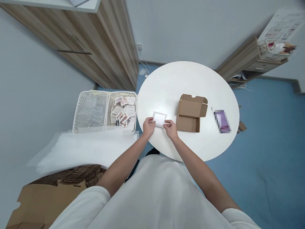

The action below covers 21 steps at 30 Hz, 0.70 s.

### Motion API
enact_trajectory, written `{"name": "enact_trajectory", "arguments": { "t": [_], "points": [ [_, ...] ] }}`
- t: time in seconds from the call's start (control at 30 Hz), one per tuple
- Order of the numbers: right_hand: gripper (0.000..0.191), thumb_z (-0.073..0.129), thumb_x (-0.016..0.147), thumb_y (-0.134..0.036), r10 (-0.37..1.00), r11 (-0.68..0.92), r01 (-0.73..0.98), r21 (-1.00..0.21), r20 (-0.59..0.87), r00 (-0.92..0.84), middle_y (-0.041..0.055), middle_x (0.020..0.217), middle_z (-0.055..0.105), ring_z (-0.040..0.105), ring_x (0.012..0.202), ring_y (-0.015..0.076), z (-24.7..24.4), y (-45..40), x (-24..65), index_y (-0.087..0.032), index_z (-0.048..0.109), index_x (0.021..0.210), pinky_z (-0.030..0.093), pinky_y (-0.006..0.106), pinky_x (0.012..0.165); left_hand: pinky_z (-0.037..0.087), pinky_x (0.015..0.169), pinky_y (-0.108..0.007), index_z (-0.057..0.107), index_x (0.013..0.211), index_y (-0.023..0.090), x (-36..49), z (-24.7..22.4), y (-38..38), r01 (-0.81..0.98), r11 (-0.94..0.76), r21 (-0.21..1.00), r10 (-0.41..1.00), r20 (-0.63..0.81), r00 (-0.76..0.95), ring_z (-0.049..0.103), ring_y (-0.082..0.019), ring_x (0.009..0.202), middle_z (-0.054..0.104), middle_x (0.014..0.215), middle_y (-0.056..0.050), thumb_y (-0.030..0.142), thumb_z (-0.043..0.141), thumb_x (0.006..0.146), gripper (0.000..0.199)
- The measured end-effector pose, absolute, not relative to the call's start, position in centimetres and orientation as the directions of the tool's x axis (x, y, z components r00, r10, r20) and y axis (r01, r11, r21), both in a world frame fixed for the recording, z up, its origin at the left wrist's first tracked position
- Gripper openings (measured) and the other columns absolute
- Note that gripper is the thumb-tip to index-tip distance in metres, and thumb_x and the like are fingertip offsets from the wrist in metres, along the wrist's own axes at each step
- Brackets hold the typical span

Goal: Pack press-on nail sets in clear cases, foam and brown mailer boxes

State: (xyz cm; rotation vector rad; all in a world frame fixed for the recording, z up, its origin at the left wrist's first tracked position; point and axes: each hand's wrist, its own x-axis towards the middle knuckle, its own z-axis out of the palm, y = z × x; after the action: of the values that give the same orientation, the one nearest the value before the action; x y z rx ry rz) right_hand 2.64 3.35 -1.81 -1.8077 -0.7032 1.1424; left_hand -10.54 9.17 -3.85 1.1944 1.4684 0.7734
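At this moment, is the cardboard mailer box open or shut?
Open: the cardboard mailer box has its lid folded back, leaving its inside exposed.

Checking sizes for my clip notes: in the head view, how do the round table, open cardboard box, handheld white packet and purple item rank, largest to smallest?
1. Round table
2. Open cardboard box
3. White packet and purple item: too alike to rank, with the packet partly covered.
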Motion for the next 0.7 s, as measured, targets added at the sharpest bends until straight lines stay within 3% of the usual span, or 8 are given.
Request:
{"name": "enact_trajectory", "arguments": {
  "t": [0.1,0.27,0.43,0.57,0.7],
  "points": [
    [0.032,0.057,0.065,-0.037,0.806,-0.438,0.042,-0.898,-0.371,0.461,0.0024,0.076,0.060,0.057,0.070,0.0158,-1.1,1.5,5.0,-0.020,0.055,0.092,0.047,0.031,0.066,0.047,0.070,-0.028,0.054,0.094,0.019,-8.4,-2.3,8.1,0.289,0.246,0.925,0.944,-0.296,0.144,0.057,-0.014,0.080,0.060,0.091,-0.005,0.023,0.056,0.072,0.023],
    [0.035,0.055,0.068,-0.039,0.814,-0.388,0.163,-0.907,-0.254,0.522,0.0073,0.095,0.060,0.058,0.079,0.0173,-0.6,-1.5,10.2,-0.019,0.053,0.097,0.048,0.035,0.075,0.048,0.077,-0.030,0.052,0.105,0.019,-4.0,-0.7,6.1,0.352,0.124,0.928,0.885,-0.264,0.384,0.057,-0.016,0.091,0.058,0.105,-0.007,0.023,0.052,0.076,0.030],
    [0.038,0.053,0.069,-0.034,0.814,-0.444,0.268,-0.855,-0.260,0.520,0.0071,0.104,0.058,0.059,0.077,0.0168,-0.1,-3.1,14.9,-0.021,0.049,0.105,0.048,0.035,0.073,0.045,0.083,-0.032,0.048,0.115,0.017,0.7,-0.2,4.7,0.480,0.006,0.877,0.844,-0.263,0.468,0.053,-0.020,0.101,0.048,0.120,-0.011,0.024,0.054,0.074,0.042],
    [0.034,0.052,0.068,-0.026,0.822,-0.499,0.349,-0.793,-0.307,0.480,0.0046,0.096,0.060,0.059,0.074,0.0159,-0.2,-3.1,17.5,-0.022,0.051,0.102,0.047,0.034,0.071,0.043,0.085,-0.035,0.050,0.111,0.015,3.2,-0.4,4.5,0.586,-0.094,0.805,0.811,-0.280,0.514,0.051,-0.024,0.102,0.052,0.112,-0.013,0.025,0.056,0.071,0.042],
    [0.033,0.051,0.068,-0.018,0.853,-0.500,0.447,-0.742,-0.333,0.402,0.0041,0.093,0.061,0.059,0.071,0.0153,-1.2,-2.7,18.7,-0.022,0.053,0.100,0.046,0.033,0.072,0.044,0.079,-0.034,0.055,0.096,0.016,4.2,-0.5,4.4,0.679,-0.176,0.713,0.775,-0.324,0.542,0.054,-0.025,0.095,0.057,0.100,-0.011,0.025,0.055,0.070,0.027]
  ]
}}
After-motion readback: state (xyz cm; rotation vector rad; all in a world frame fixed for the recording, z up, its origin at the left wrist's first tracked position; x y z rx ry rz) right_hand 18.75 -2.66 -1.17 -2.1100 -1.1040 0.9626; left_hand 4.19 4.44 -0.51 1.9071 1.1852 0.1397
